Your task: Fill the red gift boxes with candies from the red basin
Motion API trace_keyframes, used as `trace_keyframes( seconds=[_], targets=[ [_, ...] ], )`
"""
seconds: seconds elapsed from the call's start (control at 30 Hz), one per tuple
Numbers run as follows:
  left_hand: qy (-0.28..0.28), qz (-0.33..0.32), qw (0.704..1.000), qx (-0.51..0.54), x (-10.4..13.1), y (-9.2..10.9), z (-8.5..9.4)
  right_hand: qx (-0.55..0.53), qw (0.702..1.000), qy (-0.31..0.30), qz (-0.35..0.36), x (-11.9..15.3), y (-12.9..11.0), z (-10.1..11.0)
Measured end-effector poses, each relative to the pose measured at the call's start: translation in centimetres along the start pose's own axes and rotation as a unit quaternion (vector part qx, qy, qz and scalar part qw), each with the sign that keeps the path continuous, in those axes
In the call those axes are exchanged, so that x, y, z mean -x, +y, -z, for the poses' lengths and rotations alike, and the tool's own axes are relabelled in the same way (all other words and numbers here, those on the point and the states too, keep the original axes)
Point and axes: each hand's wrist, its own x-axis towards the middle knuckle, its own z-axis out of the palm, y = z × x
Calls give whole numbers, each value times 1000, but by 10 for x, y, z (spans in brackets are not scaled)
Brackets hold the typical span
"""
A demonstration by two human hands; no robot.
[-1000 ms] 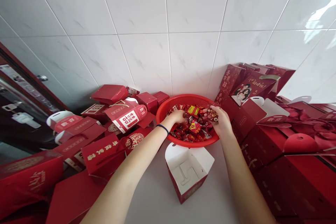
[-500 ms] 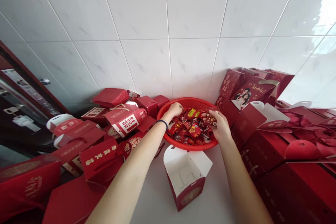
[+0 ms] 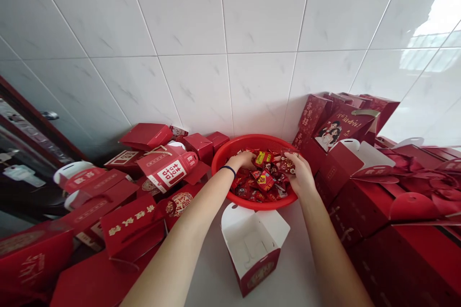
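Red-wrapped candies (image 3: pixel 265 180) fill much of a round red plastic basket (image 3: pixel 260 205) by the wall. On the basket's left side, my left hand (image 3: pixel 245 159) reaches down into the candies; its fingertips are buried among them, so I cannot see what they grasp. At the right side, my right hand (image 3: pixel 301 171) is closed on a dark red patterned packet (image 3: pixel 288 164), held just over the candies. Directly in front of the basket stands an open red gift box (image 3: pixel 255 244), white inside, its flaps raised. No candy shows in its visible interior.
Closed red gift boxes (image 3: pixel 133 223) are heaped on the left, one with a rope handle (image 3: pixel 161 149). More boxes (image 3: pixel 389 201) and upright gift bags (image 3: pixel 340 127) are stacked on the right. A white tiled wall (image 3: pixel 259 86) rises behind the basket.
My left hand has moved right and down, deeper into the candies. My right hand keeps the packet at nearly the same place. The camera view has shifted slightly.
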Motion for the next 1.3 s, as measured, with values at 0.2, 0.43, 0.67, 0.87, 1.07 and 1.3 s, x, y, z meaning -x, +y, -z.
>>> trace_keyframes(
  seconds=[0.2,0.43,0.67,0.87,1.07,1.3],
  targets=[
    [-35,-55,982,176,9,-8,13,-7,1000,3,-1,2,-2,-2],
    [45,-96,926,363,14,-7,15,-20,1000,13,-2,1,-4,-4],
    [64,-133,889,433,20,8,20,-36,999,34,-7,0,-4,-6],
    [28,-241,892,382,33,37,29,-25,999,-18,-10,2,-3,-5],
    [78,-217,921,314,31,43,36,-4,997,-79,0,4,-1,-2],
    [18,-83,982,171,27,4,32,-18,999,-28,-2,4,-2,-4]
  ],
)
